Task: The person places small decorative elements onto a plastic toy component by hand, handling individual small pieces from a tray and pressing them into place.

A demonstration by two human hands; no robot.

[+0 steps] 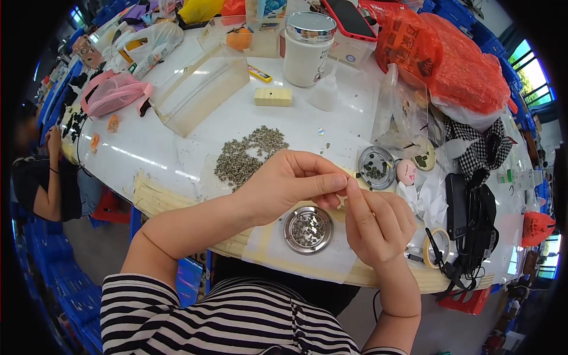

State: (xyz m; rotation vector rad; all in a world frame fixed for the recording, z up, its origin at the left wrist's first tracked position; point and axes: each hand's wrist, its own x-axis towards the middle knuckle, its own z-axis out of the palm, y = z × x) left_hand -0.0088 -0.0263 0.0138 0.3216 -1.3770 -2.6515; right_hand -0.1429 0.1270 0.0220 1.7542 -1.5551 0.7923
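Note:
My left hand [299,178] and my right hand [378,222] meet fingertip to fingertip above the near side of the white table [195,109]. Both are closed in a pinch. Whatever lies between the fingertips is too small to make out. Just below them sits a round metal dish [288,236] holding small shiny bits. A spread pile of small grey-brown pieces [236,163] lies beyond my left wrist. Past my right fingers stands another round metal dish [361,161] with dark green pieces, beside a pink round item [406,171].
A clear plastic tray [207,83], a yellow block [273,97], a white squeeze bottle [323,93] and a white jar [305,56] stand farther back. Red bags [455,59], a black bag [476,222] and a tape roll [436,248] are at right. Another person [44,183] sits far left.

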